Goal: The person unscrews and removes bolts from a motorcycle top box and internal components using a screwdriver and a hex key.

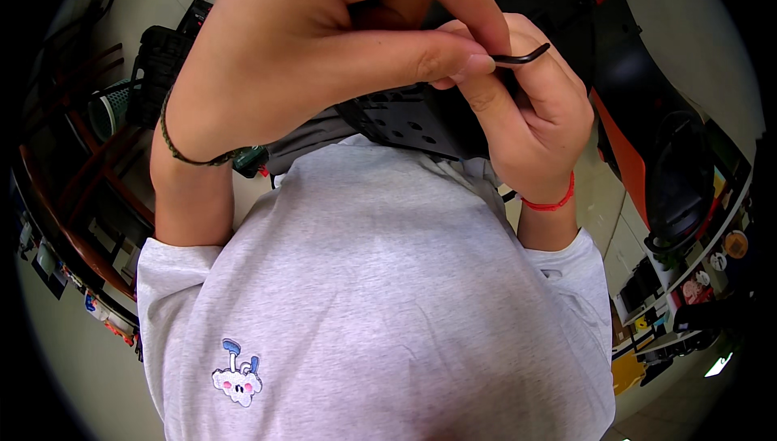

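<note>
My left hand reaches across the top of the view, thumb and index finger pinched on a short, bent black wire-like piece, whose free end points right. My right hand is just beside and partly behind it, fingers curled and thumb tip close against my left fingertips; what it grips there is hidden. Just beyond my hands, above my grey shirt, lies a black perforated plastic object.
A black and orange object stands at right. A black case, a green mesh basket and dark wooden chair-like frames are at left. Shelving with assorted items shows at lower right.
</note>
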The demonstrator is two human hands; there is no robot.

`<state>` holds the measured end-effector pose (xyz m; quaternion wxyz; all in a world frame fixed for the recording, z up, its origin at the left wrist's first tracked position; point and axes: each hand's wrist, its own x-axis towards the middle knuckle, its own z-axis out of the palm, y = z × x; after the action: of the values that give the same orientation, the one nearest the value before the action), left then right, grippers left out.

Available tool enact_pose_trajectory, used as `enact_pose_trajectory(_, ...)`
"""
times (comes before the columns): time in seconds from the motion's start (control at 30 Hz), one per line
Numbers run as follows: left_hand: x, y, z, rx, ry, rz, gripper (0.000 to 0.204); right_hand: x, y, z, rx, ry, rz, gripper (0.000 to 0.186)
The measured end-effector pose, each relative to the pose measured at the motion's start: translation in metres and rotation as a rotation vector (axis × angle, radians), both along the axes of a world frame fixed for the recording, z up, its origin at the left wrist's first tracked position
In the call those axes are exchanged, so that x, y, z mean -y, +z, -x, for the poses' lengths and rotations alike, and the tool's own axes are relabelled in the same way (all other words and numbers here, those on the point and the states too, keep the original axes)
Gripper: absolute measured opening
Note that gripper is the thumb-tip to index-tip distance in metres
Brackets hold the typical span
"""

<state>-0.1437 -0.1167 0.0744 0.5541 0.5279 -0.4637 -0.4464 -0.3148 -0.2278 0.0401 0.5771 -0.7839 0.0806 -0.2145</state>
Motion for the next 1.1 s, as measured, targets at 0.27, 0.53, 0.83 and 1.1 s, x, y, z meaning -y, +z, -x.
enact_pose_trajectory(0.27,0.001,-0.013,0.003,0.036,0.01,0.123,0.017,0.003,0.003,-0.004,0.011,0.035,0.101,0.025)
enact_pose_trajectory(0.53,-0.003,0.002,0.0,0.112,-0.006,-0.075,0.012,-0.002,-0.002,0.0,-0.009,-0.071,-0.044,0.011)
enact_pose_trajectory(0.83,-0.001,0.006,-0.01,0.191,-0.12,-0.15,0.011,0.0,0.002,-0.001,0.012,0.004,0.034,0.015)
enact_pose_trajectory(1.1,0.008,0.024,0.001,-0.154,0.056,-0.301,0.012,0.002,-0.005,0.002,-0.01,-0.032,-0.039,0.018)
